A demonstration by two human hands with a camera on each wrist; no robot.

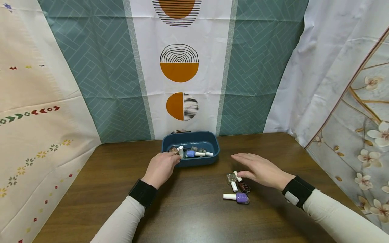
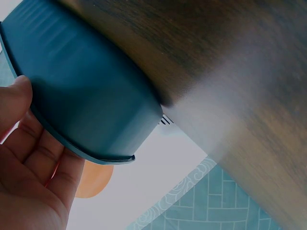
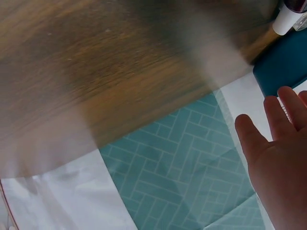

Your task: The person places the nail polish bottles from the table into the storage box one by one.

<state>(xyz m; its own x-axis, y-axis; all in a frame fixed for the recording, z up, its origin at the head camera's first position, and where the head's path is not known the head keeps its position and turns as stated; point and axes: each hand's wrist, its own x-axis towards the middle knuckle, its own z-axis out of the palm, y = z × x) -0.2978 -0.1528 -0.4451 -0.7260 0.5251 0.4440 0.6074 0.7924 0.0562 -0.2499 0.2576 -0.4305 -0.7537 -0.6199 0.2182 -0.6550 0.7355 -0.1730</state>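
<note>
My left hand point(image 1: 162, 168) is at the front-left corner of a dark blue bin point(image 1: 197, 162). In the left wrist view its thumb point(image 2: 21, 91) lies against the outer wall, while the fingers reach over the rim and their tips are hidden. Inside the bin lie several nail polish bottles, among them a blue one point(image 1: 190, 154) with a white cap. My right hand point(image 1: 261, 169) hovers, fingers extended, above and beside three bottles on the table: a clear glittery one point(image 1: 231, 179), a dark red one point(image 1: 244, 186) and a purple one point(image 1: 242, 198). It holds nothing.
The brown wooden table point(image 1: 188, 209) spans the space before me. The bin stands near its far edge, close to a patterned curtain point(image 1: 179, 108) hanging behind. More cloth hangs along the left and right sides.
</note>
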